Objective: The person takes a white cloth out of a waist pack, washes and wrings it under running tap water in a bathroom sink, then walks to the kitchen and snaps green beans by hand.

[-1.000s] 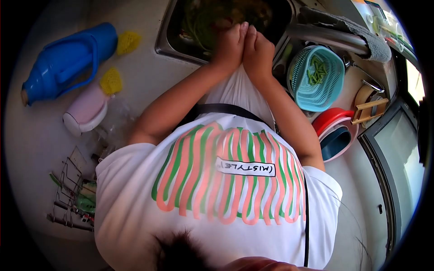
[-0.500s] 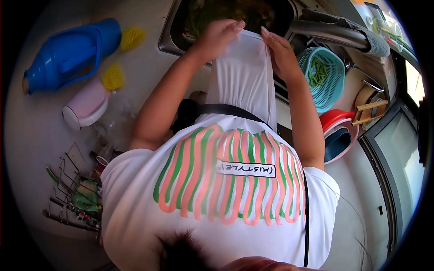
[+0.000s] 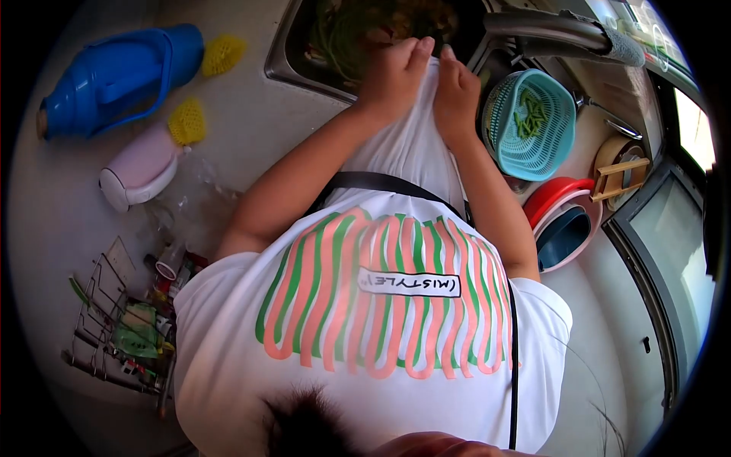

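Observation:
Both hands pinch the lower hem of the white T-shirt (image 3: pixel 403 129) and hold it stretched out in front of my body. My left hand (image 3: pixel 390 82) is closed on the hem, its thumb on top. Close beside it, my right hand (image 3: pixel 457 95) grips the same edge, with only a small gap between the two. The cloth hangs in gathered folds below them. Just beyond the hands is a metal sink (image 3: pixel 283 65) with green vegetables (image 3: pixel 335 38) in it, dim and partly hidden by my left hand.
Right of the sink, a turquoise basket (image 3: pixel 567 129) holds cut green pieces (image 3: pixel 531 114). Nested red and pink basins (image 3: pixel 560 190) stand nearer. A faucet (image 3: pixel 541 34) reaches over from the right. Left are a blue thermos (image 3: pixel 114 80), a pink-and-white container (image 3: pixel 141 164) and a wire rack (image 3: pixel 95 320).
My hands have come closer together, bunching the hem that was stretched wider between them. The view has shifted slightly.

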A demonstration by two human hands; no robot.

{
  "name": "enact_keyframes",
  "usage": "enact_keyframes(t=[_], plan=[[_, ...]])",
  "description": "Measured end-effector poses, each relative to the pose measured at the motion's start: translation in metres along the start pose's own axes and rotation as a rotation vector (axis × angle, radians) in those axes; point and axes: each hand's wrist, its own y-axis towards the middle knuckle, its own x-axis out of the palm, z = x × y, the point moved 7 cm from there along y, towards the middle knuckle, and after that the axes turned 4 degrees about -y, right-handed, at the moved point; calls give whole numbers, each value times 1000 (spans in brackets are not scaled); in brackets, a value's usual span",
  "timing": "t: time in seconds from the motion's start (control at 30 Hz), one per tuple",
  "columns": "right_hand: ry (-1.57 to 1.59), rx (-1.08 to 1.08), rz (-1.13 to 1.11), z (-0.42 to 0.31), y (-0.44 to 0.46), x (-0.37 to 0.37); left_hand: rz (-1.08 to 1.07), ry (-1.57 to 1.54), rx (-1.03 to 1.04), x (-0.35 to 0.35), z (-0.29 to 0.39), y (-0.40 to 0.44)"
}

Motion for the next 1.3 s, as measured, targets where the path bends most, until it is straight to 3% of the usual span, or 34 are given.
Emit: enact_keyframes(t=[0.07, 0.13, 0.2, 0.23, 0.33, 0.43, 0.57, 0.6, 0.67, 0.73, 0.8, 0.87, 0.9, 1.07, 1.13, 1.2, 1.27, 1.3], plan=[[-97, -45, 129, -14, -12, 8, 82, 84, 94, 8, 12, -1], [-270, -170, 109, -13, 3, 2, 53, 114, 13, 22, 7, -1], [-195, -19, 115, 9, 15, -7, 33, 138, 55, 31, 13, -5], [-114, -61, 132, -2, 6, -3, -1, 108, 90, 28, 11, 0], [-301, -96, 72, -22, -10, 5, -4, 88, -107, 16, -3, 2], [-183, -9, 117, -11, -2, -4, 5, 173, 95, 29, 13, -12], [-254, -47, 44, -22, -13, 7, 17, 140, -121, 12, -1, 0], [-258, -84, 54, -23, -6, 5, 15, 142, -47, 18, 7, -3], [-192, 89, 45, -13, 16, -4, 25, 147, 91, 23, 20, -8], [-190, -43, 102, -22, -1, 9, -10, 164, 9, 13, 14, 4], [-336, -140, 41, -29, -11, 14, -13, 166, -132, 5, -1, 13], [-242, -73, 42, -30, 11, 7, 58, 174, 56, 14, 12, -3], [-169, 30, 36, -20, 24, 4, 10, 175, 60, 17, 15, -4], [-167, -60, -26, -37, -13, 25, 5, 216, -43, -15, 8, 17], [-147, -53, -38, -37, 6, 22, -3, 207, 61, -16, 20, 10], [-144, 154, -214, -4, 32, 20, -55, 129, -104, -29, 10, 8], [-147, 192, -250, 0, 41, 22, -52, 138, -179, -42, 2, 10], [-292, 70, -247, -25, 46, 23, -30, 188, -179, -48, -8, 8]])
